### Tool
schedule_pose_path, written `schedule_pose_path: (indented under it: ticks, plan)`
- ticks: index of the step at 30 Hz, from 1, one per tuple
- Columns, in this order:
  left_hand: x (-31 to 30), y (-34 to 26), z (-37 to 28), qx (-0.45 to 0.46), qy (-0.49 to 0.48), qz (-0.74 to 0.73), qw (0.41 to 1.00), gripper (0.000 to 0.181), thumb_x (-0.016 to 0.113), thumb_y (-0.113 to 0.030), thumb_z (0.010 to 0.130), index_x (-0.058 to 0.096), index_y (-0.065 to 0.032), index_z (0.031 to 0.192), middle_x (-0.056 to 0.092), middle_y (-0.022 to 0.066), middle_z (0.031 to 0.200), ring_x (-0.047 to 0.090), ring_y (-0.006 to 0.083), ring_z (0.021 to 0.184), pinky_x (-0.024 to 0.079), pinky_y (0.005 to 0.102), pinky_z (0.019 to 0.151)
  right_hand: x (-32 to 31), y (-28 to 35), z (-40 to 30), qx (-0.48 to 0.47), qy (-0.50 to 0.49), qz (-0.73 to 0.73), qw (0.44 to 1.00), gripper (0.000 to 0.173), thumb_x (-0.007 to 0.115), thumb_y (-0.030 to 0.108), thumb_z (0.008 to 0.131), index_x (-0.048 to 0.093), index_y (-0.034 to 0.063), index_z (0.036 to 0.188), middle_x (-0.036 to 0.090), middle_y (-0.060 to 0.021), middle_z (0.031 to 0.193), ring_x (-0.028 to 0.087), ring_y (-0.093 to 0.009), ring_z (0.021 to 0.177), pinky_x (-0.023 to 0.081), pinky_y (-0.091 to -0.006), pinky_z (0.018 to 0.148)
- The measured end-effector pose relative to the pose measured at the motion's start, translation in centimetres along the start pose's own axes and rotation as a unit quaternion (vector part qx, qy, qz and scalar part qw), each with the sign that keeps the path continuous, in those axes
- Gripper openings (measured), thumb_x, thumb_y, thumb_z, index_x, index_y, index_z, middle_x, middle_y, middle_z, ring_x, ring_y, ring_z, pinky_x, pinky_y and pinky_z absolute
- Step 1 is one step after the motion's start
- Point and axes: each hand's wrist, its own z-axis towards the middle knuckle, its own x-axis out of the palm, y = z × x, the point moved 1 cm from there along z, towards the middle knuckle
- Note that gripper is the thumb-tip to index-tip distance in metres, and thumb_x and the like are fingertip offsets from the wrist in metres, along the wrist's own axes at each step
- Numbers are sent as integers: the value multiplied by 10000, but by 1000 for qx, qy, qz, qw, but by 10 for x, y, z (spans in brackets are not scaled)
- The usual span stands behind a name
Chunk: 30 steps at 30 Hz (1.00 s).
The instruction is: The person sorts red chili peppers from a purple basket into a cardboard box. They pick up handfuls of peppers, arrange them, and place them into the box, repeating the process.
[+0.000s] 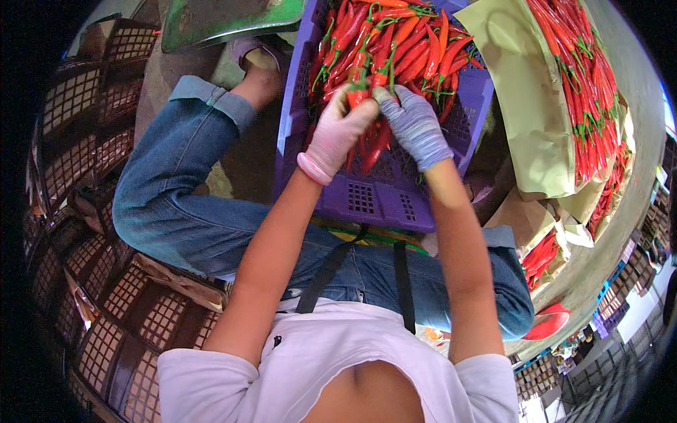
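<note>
My left hand (338,129), in a thin pale pink glove, grips a small bunch of red chili peppers (358,97) with green stems. Their lower ends hang blurred below my fingers. My right hand (415,124) wears a blue-grey knitted glove, and its thumb and fingers pinch a chili close beside the left hand. Both hands are over a purple plastic crate (330,195) between my legs. Loose red and orange-red chilies (402,47) fill the crate's far part, stems pointing various ways. The crate's perforated floor shows at the near end.
Brown paper (521,106) wraps stacked chilies (587,100) at right, with a smaller paper-wrapped bunch (539,256) nearer me. Dark lattice crates (106,296) stand along the left. A green-edged metal tray or pan (238,24) is at top left. A red object (550,322) lies by my right knee.
</note>
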Motion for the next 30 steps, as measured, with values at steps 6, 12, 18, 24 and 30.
schedule_pose_path:
  ticks: [6,12,18,24,30]
  plan:
    - [-8,2,-8,-144,24,28,989,281,604,-153,782,487,-57,1018,550,-3,803,521,88,656,438,241,573,9,-42,10,-58,-74,139,986,255,507,238,841,585,92,1035,586,-188,978,550,-340,957,425,-362,851]
    - [8,-20,-38,-232,106,-107,961,401,615,-254,745,495,-33,1058,585,68,830,574,166,709,466,285,634,-63,-94,54,-143,-131,-440,877,390,546,129,745,502,163,1132,446,-113,1217,491,-314,1045,441,-421,850]
    - [14,-23,-56,-222,234,84,943,427,546,9,719,471,8,1139,579,39,913,553,123,821,457,272,733,-85,-80,69,-271,-27,-523,807,323,570,173,745,552,108,1061,491,-104,1145,496,-281,1019,424,-369,867]
    - [38,-15,-76,-156,599,475,625,614,581,-220,628,445,-212,1226,617,169,886,599,340,809,470,411,713,-92,-70,72,-391,-21,-499,773,289,564,137,707,550,74,988,512,-94,1128,474,-276,1083,388,-380,913]
    - [80,12,-103,-122,680,488,533,626,576,-193,669,363,-238,1257,612,129,941,600,329,828,466,408,691,-91,-99,65,-326,0,-515,793,309,492,142,753,544,121,1057,485,-92,1151,448,-261,1106,350,-393,938]
